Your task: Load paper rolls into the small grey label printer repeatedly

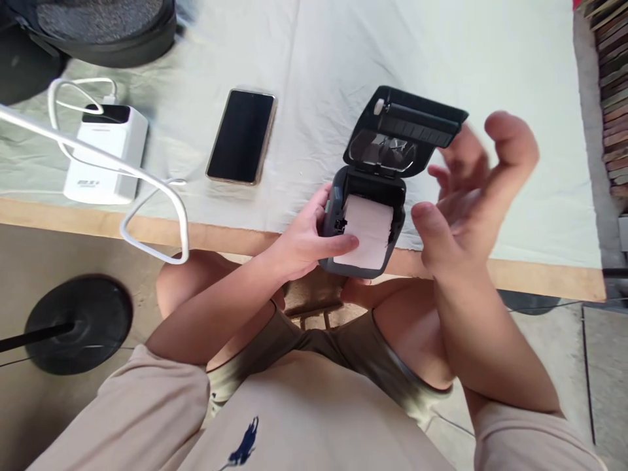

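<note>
A small dark portable receipt printer [330, 261] is held over the table's front edge, its lid [354, 152] swung up. Inside the bay lies a white paper roll [370, 226]. My left hand [309, 239] grips the printer's left side, its thumb resting on the paper and its other fingers partly hidden behind the body. To the right of the printer, my right hand [471, 190] has its fingers apart and holds nothing that I can see. Some of its fingertips are close behind the lid's right corner; whether they touch it I cannot tell.
On the pale cloth-covered table [304, 59] lies a smartphone [242, 136]. Left of it stands a white power bank [105, 173] with a looping white cable [161, 180]. A black bag-like item [112, 49] occupies the far left corner. A round black base [93, 327] stands on the floor.
</note>
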`<move>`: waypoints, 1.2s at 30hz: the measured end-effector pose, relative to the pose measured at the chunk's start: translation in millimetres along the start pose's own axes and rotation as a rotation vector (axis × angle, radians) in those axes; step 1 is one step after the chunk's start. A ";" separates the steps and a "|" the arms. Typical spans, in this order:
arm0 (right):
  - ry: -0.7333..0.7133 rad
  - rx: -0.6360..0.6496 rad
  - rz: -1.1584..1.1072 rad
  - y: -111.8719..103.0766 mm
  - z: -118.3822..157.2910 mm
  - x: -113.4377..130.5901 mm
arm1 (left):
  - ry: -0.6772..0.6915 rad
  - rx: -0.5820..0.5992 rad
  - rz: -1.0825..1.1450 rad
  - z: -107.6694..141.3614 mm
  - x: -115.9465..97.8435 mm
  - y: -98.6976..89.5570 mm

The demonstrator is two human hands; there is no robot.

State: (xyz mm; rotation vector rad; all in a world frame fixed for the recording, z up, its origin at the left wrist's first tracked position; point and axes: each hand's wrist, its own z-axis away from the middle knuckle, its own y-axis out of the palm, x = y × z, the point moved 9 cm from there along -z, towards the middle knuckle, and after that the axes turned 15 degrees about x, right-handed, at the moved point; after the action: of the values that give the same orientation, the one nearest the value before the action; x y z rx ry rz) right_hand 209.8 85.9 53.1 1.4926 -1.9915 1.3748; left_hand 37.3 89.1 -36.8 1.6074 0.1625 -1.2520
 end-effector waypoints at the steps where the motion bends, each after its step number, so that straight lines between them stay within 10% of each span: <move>1: 0.006 0.035 -0.043 1.8 -0.8 -5.9 | -0.002 -0.006 -0.003 0.1 0.0 -0.9; 7: 0.100 0.052 -0.130 0.9 4.5 -30.0 | -0.032 -0.056 0.024 1.5 2.8 -4.7; 15: 0.118 0.388 -0.422 53.4 11.6 -18.7 | 0.053 -0.005 0.020 3.5 0.1 0.3; 36: 0.137 0.342 -0.323 46.2 19.7 -41.7 | 0.038 0.009 -0.026 -4.1 2.4 3.0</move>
State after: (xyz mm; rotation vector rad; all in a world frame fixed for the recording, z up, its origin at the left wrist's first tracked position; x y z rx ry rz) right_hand 193.1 94.1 -9.5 1.7159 -1.4069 1.6745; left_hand 42.8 89.9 -37.1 1.6420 0.2020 -1.2445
